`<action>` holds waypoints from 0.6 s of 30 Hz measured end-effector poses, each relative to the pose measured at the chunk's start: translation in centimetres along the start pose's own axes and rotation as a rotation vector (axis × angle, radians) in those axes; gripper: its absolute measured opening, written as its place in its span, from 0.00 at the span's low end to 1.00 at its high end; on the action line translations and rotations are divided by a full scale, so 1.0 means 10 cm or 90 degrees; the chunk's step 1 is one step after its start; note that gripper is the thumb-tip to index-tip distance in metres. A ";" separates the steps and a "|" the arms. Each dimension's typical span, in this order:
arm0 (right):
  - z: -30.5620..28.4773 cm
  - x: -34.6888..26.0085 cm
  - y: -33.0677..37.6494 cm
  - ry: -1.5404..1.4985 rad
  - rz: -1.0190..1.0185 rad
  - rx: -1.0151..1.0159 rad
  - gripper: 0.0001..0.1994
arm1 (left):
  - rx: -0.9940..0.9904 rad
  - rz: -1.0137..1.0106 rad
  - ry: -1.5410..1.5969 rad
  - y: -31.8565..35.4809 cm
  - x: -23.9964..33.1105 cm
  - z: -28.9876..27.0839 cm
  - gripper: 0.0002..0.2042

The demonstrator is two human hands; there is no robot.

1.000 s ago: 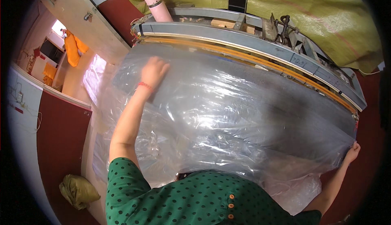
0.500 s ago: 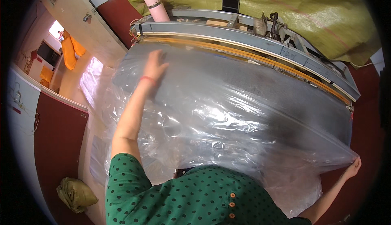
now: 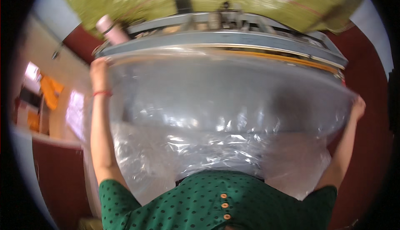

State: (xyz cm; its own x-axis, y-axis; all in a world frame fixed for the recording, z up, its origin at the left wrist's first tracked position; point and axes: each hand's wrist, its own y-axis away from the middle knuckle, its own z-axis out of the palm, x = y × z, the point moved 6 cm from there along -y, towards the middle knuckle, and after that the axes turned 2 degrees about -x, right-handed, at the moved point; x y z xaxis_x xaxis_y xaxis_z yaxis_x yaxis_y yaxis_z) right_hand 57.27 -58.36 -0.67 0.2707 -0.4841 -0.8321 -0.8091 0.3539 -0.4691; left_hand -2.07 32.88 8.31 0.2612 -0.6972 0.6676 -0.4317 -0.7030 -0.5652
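A wide clear plastic sheet (image 3: 216,146) stretches across the grey flat surface (image 3: 200,80) in front of me and drapes down to my waist. My left hand (image 3: 100,72) is closed on the sheet's far left corner, beside the end of the frame. At the far right, my right hand (image 3: 358,107) grips the opposite corner in closed fingers. Between the hands the sheet's far edge runs nearly taut, lifted over the orange strips (image 3: 271,57). Both hands are somewhat smeared by motion.
Behind the surface runs a long grey metal frame (image 3: 200,38) with clamp-like metal parts (image 3: 227,18). A pink flask (image 3: 112,31) and a dark phone (image 3: 182,1) stand there. Yellow-green sheeting (image 3: 266,1) covers the back. A doorway lies left; a dark red wall (image 3: 375,55) stands right.
My left hand went from lying spread on the sheet to gripping its far left corner. My right hand moved up and forward with its corner. The view shifted, and the sheet's far edge rose.
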 end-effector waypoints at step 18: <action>1.97 -0.58 0.67 -0.091 -0.028 0.009 0.08 | 0.182 -0.165 0.167 -0.20 -2.15 0.44 0.06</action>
State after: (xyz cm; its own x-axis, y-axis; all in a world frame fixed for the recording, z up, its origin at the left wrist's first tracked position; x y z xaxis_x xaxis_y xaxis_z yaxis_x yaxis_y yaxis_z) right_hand 60.54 -37.44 -4.78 0.3783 -0.3802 -0.8440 -0.7880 0.3462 -0.5091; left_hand -3.01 48.61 -7.03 0.0863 -0.4603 0.8836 -0.1158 -0.8855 -0.4500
